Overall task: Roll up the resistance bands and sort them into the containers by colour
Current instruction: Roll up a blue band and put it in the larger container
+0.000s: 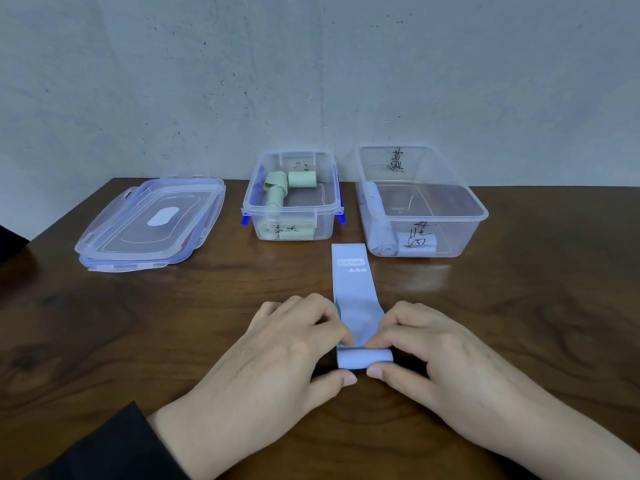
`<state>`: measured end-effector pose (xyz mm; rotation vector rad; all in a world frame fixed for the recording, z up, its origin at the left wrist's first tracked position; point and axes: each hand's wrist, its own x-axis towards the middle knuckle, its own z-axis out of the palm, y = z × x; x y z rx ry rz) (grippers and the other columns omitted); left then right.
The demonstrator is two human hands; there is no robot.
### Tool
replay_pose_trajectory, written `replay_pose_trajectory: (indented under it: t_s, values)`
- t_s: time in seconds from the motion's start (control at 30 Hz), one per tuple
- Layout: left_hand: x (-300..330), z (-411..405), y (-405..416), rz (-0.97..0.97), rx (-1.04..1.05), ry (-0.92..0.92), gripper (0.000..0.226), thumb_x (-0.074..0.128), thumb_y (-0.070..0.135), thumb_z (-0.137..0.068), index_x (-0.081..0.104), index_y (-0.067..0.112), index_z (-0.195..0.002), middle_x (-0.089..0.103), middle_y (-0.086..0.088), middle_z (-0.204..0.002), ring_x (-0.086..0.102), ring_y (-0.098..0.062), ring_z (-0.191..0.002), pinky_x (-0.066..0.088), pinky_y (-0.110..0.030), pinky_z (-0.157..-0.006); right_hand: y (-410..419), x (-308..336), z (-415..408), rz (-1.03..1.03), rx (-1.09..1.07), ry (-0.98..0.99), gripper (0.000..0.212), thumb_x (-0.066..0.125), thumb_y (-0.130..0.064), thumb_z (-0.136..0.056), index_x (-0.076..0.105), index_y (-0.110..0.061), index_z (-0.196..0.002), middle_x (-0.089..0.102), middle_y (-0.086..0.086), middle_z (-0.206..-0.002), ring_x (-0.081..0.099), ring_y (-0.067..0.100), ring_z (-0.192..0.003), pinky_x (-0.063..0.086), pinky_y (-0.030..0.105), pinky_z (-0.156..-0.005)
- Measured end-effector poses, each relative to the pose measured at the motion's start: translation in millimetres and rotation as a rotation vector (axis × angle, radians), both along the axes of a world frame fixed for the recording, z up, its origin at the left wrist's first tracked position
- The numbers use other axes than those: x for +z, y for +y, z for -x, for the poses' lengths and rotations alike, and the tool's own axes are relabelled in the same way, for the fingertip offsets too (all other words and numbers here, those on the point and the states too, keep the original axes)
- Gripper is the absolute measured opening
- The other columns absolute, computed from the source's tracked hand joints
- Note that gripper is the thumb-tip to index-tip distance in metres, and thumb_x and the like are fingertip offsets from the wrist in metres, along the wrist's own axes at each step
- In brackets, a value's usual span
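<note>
I see my left hand (291, 344) and right hand (426, 351) both pinching the blue band's (356, 292) rolled end on the table (138, 323).

Left hand (277, 344) and right hand (440, 355) pinch, fingertips nearly meeting.

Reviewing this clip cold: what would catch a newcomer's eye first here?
First, the two hands at the near edge, left hand and right hand, pinching the rolled end of a blue band that stretches away across the dark wooden table. Behind it stand two clear boxes: the left box holds green rolls, the right box holds blue rolls. Lids lie stacked far left.
</note>
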<state>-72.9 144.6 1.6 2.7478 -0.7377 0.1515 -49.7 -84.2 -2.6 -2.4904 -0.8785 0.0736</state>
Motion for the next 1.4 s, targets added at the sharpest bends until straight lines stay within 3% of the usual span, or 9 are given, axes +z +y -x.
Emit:
replay_pose_trajectory:
  t_s: [0.17, 0.4, 0.63, 0.73, 0.87, 1.0, 1.17, 1.3, 1.4]
  values:
    - [4.7, 1.6, -0.4, -0.035, 0.015, -0.014, 0.05, 0.036, 0.073, -0.087, 0.056, 0.043, -0.123, 0.042, 0.024, -0.119, 0.039, 0.003, -0.113, 0.036, -0.026, -0.099, -1.9, -1.4, -0.9, -0.004, 0.012, -0.036, 0.038, 0.044, -0.064, -0.087, 0.067, -0.04, -0.105, 0.049, -0.023, -0.102, 0.051, 0.007, -0.102, 0.043, 0.019, -0.082]
    - [5.8, 0.2, 0.7, -0.067, 0.076, 0.043, 0.075, -0.002, 0.072, -0.089, 0.048, 0.045, -0.136, 0.039, 0.022, -0.125, 0.034, 0.001, -0.123, 0.026, -0.033, -0.108, 0.2, -0.2, 0.6, 0.037, 0.039, -0.054, 0.035, 0.042, -0.061, -0.091, 0.067, -0.04, -0.103, 0.048, -0.023, -0.097, 0.05, 0.004, -0.095, 0.044, 0.02, -0.08]
    - [-3.3, -6.4, 4.8, -0.089, 0.076, 0.022, 0.04, 0.033, 0.037, -0.098, 0.058, 0.041, -0.129, 0.046, 0.015, -0.14, 0.043, -0.009, -0.129, 0.039, -0.038, -0.103, 1.3, 1.4, 0.1, -0.002, 0.014, -0.038, 0.021, 0.052, -0.054, -0.089, 0.061, -0.044, -0.106, 0.05, -0.028, -0.095, 0.05, 0.0, -0.095, 0.037, 0.015, -0.08]
    - [-8.7, -11.5, 7.5, -0.134, 0.036, -0.028, 0.044, 0.048, 0.017, -0.089, 0.06, 0.037, -0.126, 0.047, 0.009, -0.145, 0.043, -0.012, -0.133, 0.04, -0.038, -0.102, 3.0, 2.6, 1.7, -0.01, -0.003, -0.049, 0.021, 0.049, -0.054, -0.09, 0.063, -0.043, -0.102, 0.052, -0.026, -0.096, 0.051, 0.004, -0.098, 0.039, 0.018, -0.083]
    - [-11.1, -15.0, 13.5, -0.076, 0.117, -0.022, 0.045, 0.047, 0.018, -0.096, 0.049, 0.042, -0.134, 0.045, 0.017, -0.143, 0.041, -0.006, -0.13, 0.031, -0.03, -0.105, 3.9, 0.7, 2.5, 0.025, -0.009, -0.06, 0.028, 0.053, -0.058, -0.087, 0.063, -0.043, -0.11, 0.049, -0.026, -0.103, 0.049, 0.003, -0.103, 0.04, 0.018, -0.088]
    - [-13.8, -18.1, 12.6, -0.088, 0.082, 0.009, 0.065, 0.039, 0.012, -0.099, 0.017, 0.047, -0.149, 0.025, 0.02, -0.154, 0.018, -0.001, -0.143, 0.014, -0.033, -0.118, 5.1, -3.2, 0.4, 0.025, -0.042, -0.065, 0.024, 0.06, -0.049, -0.09, 0.065, -0.042, -0.113, 0.046, -0.024, -0.102, 0.048, 0.004, -0.101, 0.038, 0.016, -0.085]
    - [-15.8, -19.7, 13.9, -0.139, 0.099, 0.0, 0.06, 0.043, 0.011, -0.097, 0.032, 0.045, -0.145, 0.031, 0.008, -0.153, 0.024, -0.011, -0.144, 0.02, -0.041, -0.117, 7.1, -1.1, 1.8, 0.064, 0.021, -0.061, 0.038, 0.037, -0.057, -0.092, 0.063, -0.041, -0.115, 0.047, -0.024, -0.103, 0.048, 0.005, -0.1, 0.04, 0.023, -0.09]
    - [-13.8, -18.6, 12.9, -0.106, 0.106, -0.001, 0.056, 0.036, 0.016, -0.101, 0.026, 0.048, -0.147, 0.019, 0.014, -0.157, 0.011, -0.006, -0.146, 0.007, -0.035, -0.119, 6.8, 0.4, 1.0, 0.044, 0.021, -0.064, 0.022, 0.051, -0.048, -0.095, 0.058, -0.044, -0.115, 0.046, -0.031, -0.1, 0.046, 0.0, -0.1, 0.04, 0.023, -0.091]
    - [-13.3, -18.5, 12.4, -0.084, 0.115, 0.0, 0.056, 0.039, 0.015, -0.1, 0.031, 0.047, -0.145, 0.025, 0.013, -0.156, 0.015, -0.007, -0.146, 0.009, -0.034, -0.117, 8.1, 0.2, 2.3, 0.032, -0.011, -0.093, 0.03, 0.046, -0.051, -0.094, 0.063, -0.043, -0.117, 0.045, -0.027, -0.102, 0.047, 0.003, -0.103, 0.04, 0.02, -0.09]
